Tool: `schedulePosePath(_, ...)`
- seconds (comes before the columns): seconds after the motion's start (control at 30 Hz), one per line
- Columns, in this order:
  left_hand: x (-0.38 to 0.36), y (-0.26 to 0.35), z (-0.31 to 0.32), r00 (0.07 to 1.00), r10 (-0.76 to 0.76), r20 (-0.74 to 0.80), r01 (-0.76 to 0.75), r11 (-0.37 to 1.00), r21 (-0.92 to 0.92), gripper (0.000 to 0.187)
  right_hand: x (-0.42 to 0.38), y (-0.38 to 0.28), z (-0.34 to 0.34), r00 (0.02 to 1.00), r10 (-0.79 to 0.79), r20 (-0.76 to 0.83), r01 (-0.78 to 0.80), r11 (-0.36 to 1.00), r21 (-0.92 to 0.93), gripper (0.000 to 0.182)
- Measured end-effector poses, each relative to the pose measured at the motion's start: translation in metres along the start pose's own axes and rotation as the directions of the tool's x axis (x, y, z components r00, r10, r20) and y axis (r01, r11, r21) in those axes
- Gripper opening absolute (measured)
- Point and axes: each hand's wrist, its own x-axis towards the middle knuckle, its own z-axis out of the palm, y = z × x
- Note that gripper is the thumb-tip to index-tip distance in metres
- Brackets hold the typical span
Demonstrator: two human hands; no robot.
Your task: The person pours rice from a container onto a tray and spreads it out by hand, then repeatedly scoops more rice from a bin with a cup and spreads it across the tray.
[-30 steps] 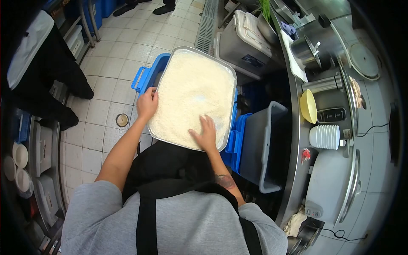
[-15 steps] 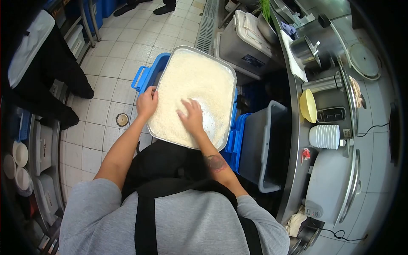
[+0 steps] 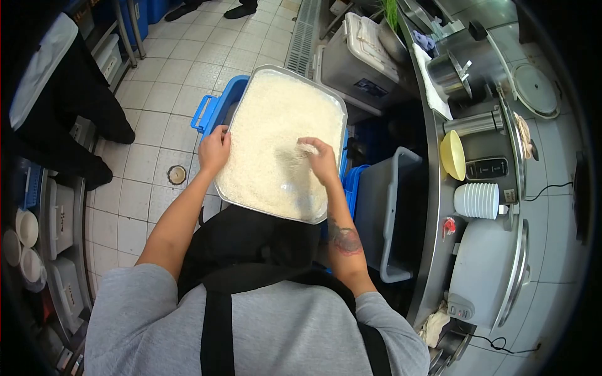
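Note:
A square metal tray rests on a blue bin in front of me. Pale, crumb-like flakes cover most of it, thinner near the lower right, where bare metal shows. My left hand grips the tray's left rim, with the fingers bent over the edge. Above the right part of the tray, my right hand is closed around some of the flakes, and a blurred stream of them falls below the fingers.
A grey open bin stands right of the tray, beside a steel counter with a yellow bowl and stacked white bowls. At the left, a person in dark trousers stands by shelves; another person's feet show at the top.
My right hand has lifted from the flakes and moved right and slightly up, its fingers now closed on some. The bare patch looks smaller. My left hand stays on the rim.

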Motion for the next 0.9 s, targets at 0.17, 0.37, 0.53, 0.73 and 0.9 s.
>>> schedulePosePath(0.17,-0.001,0.002,-0.001,1.000,0.010,-0.002,-0.010,1.000,-0.005,0.022,0.016,0.010,-0.021,0.979,-0.138,-0.148,0.070,0.917,-0.393,0.034)
schedulePosePath(0.37,0.000,0.003,-0.003,1.000,-0.006,0.013,0.006,1.000,-0.015,0.022,-0.015,0.030,0.048,0.955,-0.087,-0.282,-0.065,0.870,-0.488,0.048)
schedulePosePath(0.53,-0.001,0.001,0.000,1.000,0.003,-0.006,-0.003,1.000,-0.005,0.022,-0.039,0.019,0.060,0.979,-0.165,0.121,0.190,0.951,-0.242,0.039)
schedulePosePath(0.73,0.000,0.002,-0.001,1.000,-0.006,0.015,0.006,1.000,-0.020,0.022,0.005,-0.021,0.025,0.998,0.032,-0.045,-0.033,0.999,-0.025,0.031)
schedulePosePath(0.9,-0.001,0.004,-0.001,1.000,0.001,-0.006,-0.001,1.000,-0.014,0.022,0.003,-0.042,0.049,0.973,-0.205,-0.106,0.157,0.923,-0.351,0.037)
